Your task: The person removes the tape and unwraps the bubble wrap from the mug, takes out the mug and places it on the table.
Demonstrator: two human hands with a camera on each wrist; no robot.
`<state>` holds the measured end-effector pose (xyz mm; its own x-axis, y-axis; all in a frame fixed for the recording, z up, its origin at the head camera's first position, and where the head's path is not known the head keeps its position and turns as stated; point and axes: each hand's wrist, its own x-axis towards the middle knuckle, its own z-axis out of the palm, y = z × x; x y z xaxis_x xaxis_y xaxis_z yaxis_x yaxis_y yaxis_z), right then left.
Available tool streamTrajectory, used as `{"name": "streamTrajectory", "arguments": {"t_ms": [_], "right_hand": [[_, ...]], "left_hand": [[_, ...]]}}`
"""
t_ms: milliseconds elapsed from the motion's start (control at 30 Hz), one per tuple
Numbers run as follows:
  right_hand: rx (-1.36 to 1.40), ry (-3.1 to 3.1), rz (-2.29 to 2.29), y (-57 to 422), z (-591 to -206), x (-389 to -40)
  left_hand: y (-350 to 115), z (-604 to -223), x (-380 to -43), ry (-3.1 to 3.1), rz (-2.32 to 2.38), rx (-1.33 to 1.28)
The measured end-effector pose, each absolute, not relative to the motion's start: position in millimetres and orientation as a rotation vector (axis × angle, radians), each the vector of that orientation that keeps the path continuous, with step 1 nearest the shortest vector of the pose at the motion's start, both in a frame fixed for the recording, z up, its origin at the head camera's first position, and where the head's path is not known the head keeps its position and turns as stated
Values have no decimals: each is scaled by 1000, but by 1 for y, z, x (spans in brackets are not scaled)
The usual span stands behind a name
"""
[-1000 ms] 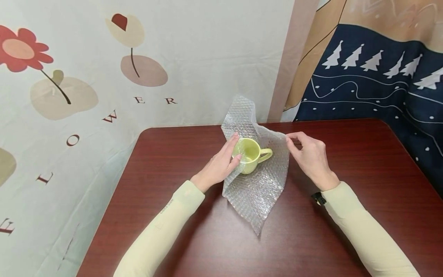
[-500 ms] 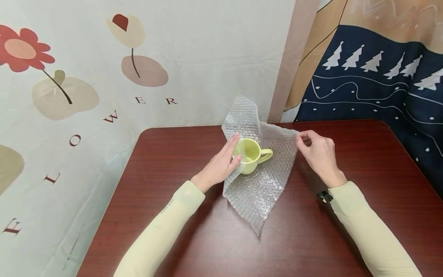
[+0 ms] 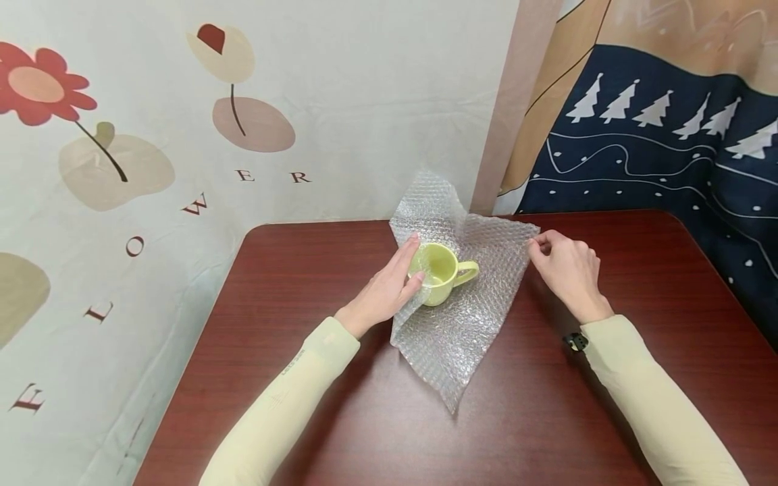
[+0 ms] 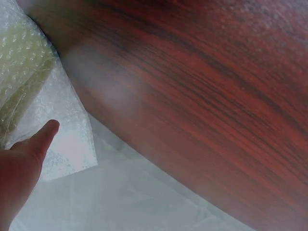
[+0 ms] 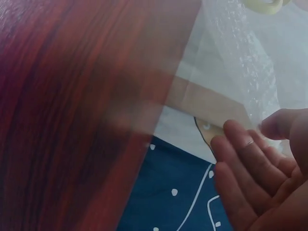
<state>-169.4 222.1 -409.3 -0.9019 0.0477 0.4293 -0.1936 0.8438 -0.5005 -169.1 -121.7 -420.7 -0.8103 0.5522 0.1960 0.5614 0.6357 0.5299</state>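
Note:
A yellow-green mug (image 3: 446, 290) lies tilted on a sheet of clear bubble wrap (image 3: 464, 337), its handle pointing right. A flap of the wrap covers the mug's left side. My left hand (image 3: 379, 293) presses that flap against the mug with straight fingers. In the left wrist view, one finger of the left hand (image 4: 24, 168) rests along the bubble wrap (image 4: 72, 139). Right of the mug, my right hand (image 3: 568, 273) pinches the sheet's right corner between thumb and fingers. The right wrist view has the right hand (image 5: 264, 168) at the wrap's edge (image 5: 245, 72).
Beneath everything is a reddish-brown wood-grain table (image 3: 304, 283) with rounded far corners. Behind it hangs a pale cloth (image 3: 365, 101) printed with flowers and letters. A navy cloth (image 3: 638, 169) with white trees hangs at the right. The wrap's far corner rises against the pale cloth.
My right hand has moved to the right, drawing the wrap's right corner outward, so the sheet is spread wider. The left hand and the mug have stayed in place.

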Motion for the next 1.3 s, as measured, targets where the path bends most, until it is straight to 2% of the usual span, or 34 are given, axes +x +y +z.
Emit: {"name": "streamTrajectory", "arguments": {"t_ms": [233,767,1300], "right_hand": [[39,-2733,676,228,-414,-176],[215,-2970,231,227,-434,-188],[259,-2895,120,223,-432,-189]], "left_hand": [[-122,-420,-169,-2820,-933,-965],[-121,-420,-170,-2827,-928,-966],[-121,-420,-170,-2835,-924,-967]]}}
